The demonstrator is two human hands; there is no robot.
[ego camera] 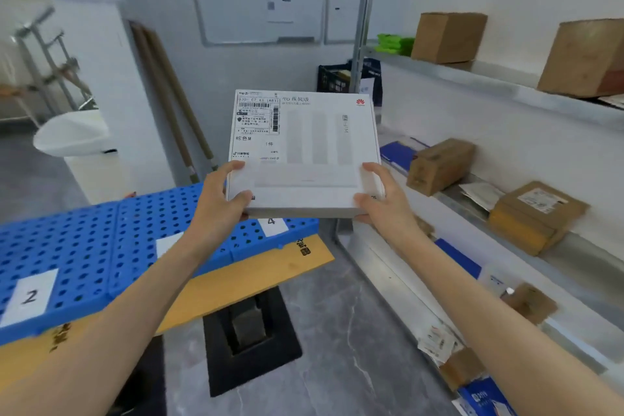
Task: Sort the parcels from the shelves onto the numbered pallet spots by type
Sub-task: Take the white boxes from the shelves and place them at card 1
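Between pallet and shelves: box [304,152] hung in the air, printed face and shipping label up, near edge towards the person and far edge pointing away.
Left grip [219,203]: closed on the box's near-left corner, thumb on the top face.
Right grip [381,199]: closed on the near-right corner, thumb on top, fingers under the edge.
Pallet [84,236]: lay below and to the left of the box, with its right end reaching under the near edge.
Spot 4 [271,223]: its label showed just below the near edge, between the wrists and closer to the left grip.
Spot 2 [30,295]: sat well apart to the left, beside the left forearm.
Third label [167,243]: was partly hidden by the left forearm, its number unreadable.
Axis: the box looked nearly square; its longer side seemed to run from grip to grip.
Shelves [472,78]: stood on the right, nearer the right grip, and carried brown boxes.
Coming move: judged a lowering down and leftward with the left grip leading; which spot suited this type could not be told.
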